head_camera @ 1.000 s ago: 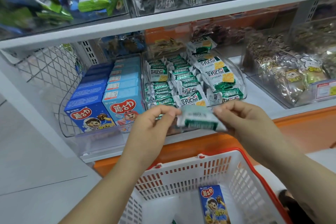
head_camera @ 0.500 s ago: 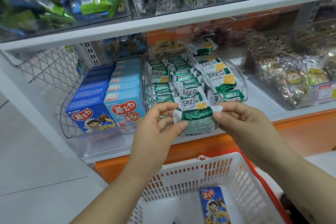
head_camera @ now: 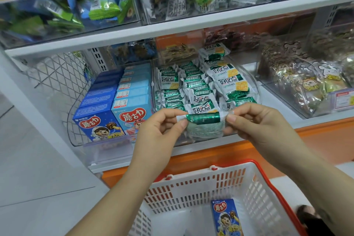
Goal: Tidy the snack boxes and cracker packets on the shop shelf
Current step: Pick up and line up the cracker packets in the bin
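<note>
The left hand [head_camera: 161, 130] and right hand [head_camera: 254, 122] each pinch one end of a green cracker packet [head_camera: 204, 120]; it hangs before the clear bin [head_camera: 255, 86] of packets.

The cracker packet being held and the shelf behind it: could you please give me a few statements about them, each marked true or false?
1. The left hand and the right hand pinch one green cracker packet by its ends. True.
2. The blue snack boxes stand right of the clear bin of cracker packets. False: they stand to its left.
3. One snack box lies in the white basket. True.
4. The basket's rim is green. False: it is red.
</note>
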A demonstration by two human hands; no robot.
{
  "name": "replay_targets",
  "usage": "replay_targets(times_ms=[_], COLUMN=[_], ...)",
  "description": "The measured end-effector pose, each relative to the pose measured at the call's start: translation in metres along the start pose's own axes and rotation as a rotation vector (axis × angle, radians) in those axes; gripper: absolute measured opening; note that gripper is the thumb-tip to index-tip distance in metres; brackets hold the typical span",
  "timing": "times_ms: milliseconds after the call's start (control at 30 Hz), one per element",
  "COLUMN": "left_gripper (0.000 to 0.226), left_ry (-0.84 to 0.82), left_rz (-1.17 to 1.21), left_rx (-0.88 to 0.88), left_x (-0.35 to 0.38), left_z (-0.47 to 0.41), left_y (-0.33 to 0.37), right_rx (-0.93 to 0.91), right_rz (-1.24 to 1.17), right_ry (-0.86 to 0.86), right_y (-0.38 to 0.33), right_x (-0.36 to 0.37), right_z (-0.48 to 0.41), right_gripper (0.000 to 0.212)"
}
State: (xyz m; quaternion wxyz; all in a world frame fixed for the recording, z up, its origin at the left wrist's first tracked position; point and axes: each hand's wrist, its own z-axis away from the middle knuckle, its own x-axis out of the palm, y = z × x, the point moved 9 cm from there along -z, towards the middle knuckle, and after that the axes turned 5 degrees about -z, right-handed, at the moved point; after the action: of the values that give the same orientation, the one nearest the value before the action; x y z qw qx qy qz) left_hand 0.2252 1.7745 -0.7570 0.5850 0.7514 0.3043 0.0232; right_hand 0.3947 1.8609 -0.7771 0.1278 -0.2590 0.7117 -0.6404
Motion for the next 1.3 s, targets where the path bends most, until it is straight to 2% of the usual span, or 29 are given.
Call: replay_targets(times_ms=[67,133,233,367,467,567,633,733,867,967,1100,1200,1300], left_gripper=[0.011,0.011,0.006,0.018,0.016,0.026,0.027,0.027,0.037,0.045,0.041,0.036,0.037], left_ry=[-0.115,-0.207,-0.281,-0.440,-0.511,-0.477,-0.387,-0.201,-0.092,-0.092,-0.130,-0.238,-0.271], left_rz=[-0.006,-0.025,-0.106,-0.249,-0.205,-0.197,-0.297,-0.475,-0.627,-0.766,-0.882,-0.880,-0.838], left_rx=[0.010,0.054,0.113,0.110,0.091,0.117,0.145,0.219,0.278,0.255,0.233,0.241,0.249], left_x=[0.004,0.007,0.012,0.041,0.060,0.066,0.066,0.066,0.082,0.099,0.120,0.138,0.140], left_z=[-0.001,-0.004,-0.012,-0.022,-0.033,-0.050,-0.065,-0.093,-0.134,-0.167,-0.193,-0.199,-0.195], left_y=[0.005,0.012,0.022,0.036,0.042,0.042,0.043,0.050,0.056,0.048,0.038,0.025,0.018], right_rx=[-0.043,-0.076,-0.125,-0.194,-0.236,-0.230,-0.199,-0.094,0.005,0.007,-0.008,-0.015,0.002], right_rz=[-0.010,-0.002,-0.004,-0.006,0.005,0.017,0.049,0.319,0.342,0.277,0.259,0.268,0.274], right_ry=[0.007,0.019,-0.001,-0.027,0.005,0.069,0.159,0.298,0.255,0.247,0.235,0.229,0.248], right_y=[-0.008,-0.018,-0.030,-0.040,-0.048,-0.050,-0.045,-0.032,-0.008,-0.002,-0.005,-0.001,0.002], right_x=[-0.004,-0.009,-0.010,-0.008,-0.017,-0.030,-0.046,-0.073,-0.074,-0.077,-0.080,-0.079,-0.084], right_z=[-0.001,-0.001,0.000,0.002,-0.001,-0.007,-0.015,-0.027,-0.038,-0.044,-0.048,-0.053,-0.054], right_gripper=[0.009,0.016,0.013,0.002,0.012,0.014,0.016,0.028,0.034,0.034,0.026,0.034,0.025])
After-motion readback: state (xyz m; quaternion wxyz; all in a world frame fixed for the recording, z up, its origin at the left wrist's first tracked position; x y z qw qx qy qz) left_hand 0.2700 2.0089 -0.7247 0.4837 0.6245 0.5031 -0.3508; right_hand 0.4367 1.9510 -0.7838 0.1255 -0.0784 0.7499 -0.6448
